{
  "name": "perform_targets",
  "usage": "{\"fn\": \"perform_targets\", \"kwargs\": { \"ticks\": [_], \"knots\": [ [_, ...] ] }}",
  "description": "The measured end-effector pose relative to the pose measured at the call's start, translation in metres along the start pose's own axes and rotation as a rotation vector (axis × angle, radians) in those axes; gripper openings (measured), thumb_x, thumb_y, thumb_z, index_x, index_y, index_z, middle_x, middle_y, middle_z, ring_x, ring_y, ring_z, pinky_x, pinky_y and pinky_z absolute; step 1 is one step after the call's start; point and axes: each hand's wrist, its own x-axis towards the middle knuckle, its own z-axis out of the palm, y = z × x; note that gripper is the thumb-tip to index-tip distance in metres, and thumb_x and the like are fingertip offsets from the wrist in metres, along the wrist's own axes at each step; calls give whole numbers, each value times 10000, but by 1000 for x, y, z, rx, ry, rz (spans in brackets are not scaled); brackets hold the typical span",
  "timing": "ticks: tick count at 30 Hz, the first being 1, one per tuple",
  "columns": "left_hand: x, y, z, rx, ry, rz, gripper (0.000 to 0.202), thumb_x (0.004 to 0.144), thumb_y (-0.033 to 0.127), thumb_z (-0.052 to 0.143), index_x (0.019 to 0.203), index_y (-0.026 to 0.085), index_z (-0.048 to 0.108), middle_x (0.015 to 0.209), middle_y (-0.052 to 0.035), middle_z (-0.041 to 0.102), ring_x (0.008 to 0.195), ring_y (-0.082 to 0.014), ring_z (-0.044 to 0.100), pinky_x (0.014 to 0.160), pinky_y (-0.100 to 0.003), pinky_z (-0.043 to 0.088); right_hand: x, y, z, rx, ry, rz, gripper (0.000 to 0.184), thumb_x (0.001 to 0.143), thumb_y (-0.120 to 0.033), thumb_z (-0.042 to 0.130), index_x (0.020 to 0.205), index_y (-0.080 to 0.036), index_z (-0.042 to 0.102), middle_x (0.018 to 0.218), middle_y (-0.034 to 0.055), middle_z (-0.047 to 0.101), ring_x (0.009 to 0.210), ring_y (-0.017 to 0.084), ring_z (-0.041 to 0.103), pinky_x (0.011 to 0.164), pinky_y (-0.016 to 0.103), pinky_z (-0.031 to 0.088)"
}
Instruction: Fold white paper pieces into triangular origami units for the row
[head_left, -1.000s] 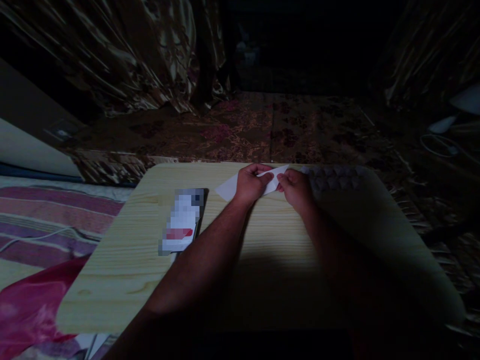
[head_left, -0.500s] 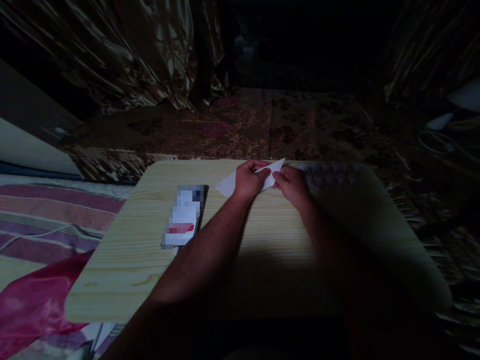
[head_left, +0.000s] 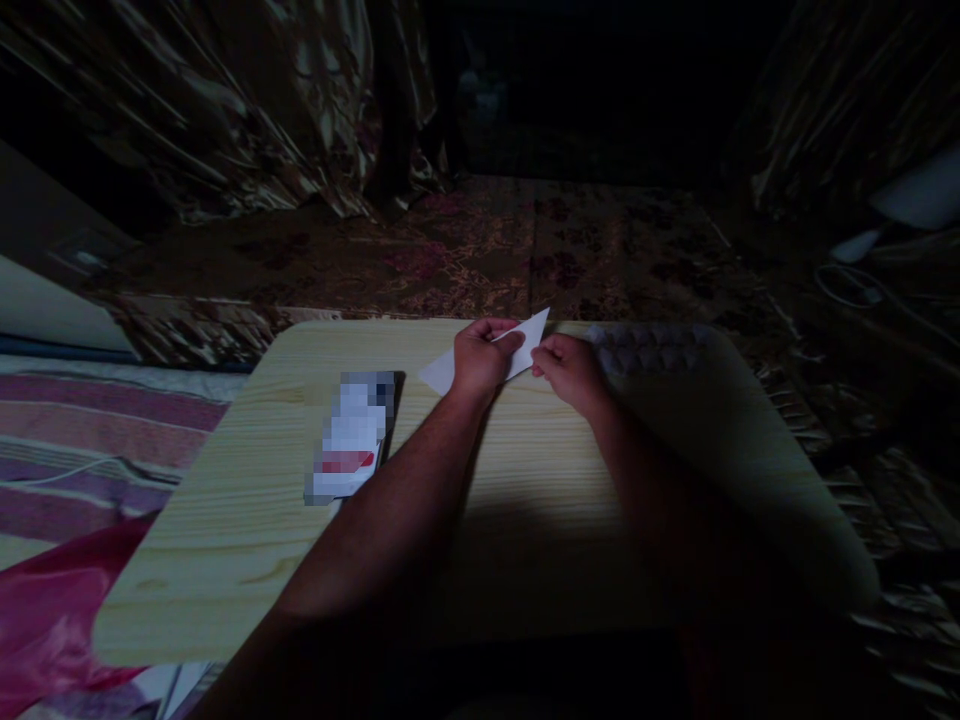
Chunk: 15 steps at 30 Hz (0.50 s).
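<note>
A folded white sheet of paper (head_left: 444,371) with pointed corners is held up just over the far part of the wooden table. My left hand (head_left: 481,355) is closed around its middle, thumb lying on top and fingers behind. At the paper's right edge, my right hand (head_left: 566,365) has its thumb and fingers pinched together, touching the sheet. The right fingertips partly hide that edge. Just right of that hand lie rows of small, pale pointed pieces (head_left: 652,350), too dim to name.
A pixelated box-like item (head_left: 352,430) with a red band lies on the table (head_left: 225,540), left of my forearm. A striped bedcover (head_left: 97,420) and pink cloth (head_left: 60,610) are at the left. Beyond are patterned curtains (head_left: 315,100); a pale lamp-like object (head_left: 919,195) stands far right.
The view has shifted slightly, moving everything a little left. My right thumb has slid from on the paper to its right edge, and the paper's upper corner stands out more. My left hand keeps its hold.
</note>
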Motion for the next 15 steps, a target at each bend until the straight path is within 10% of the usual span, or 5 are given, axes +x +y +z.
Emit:
{"fn": "perform_targets", "kwargs": {
  "ticks": [15],
  "knots": [
    [1, 0, -1, -77, 6, -9, 348, 543, 264, 862, 840, 150, 720, 703, -10, 706, 565, -122, 606, 550, -250, 475, -2, 5, 0, -17, -24, -54, 133, 753, -294, 633, 670, -193, 610, 597, -25, 620, 567, 124, 523, 557, 255, 375]
  ]
}}
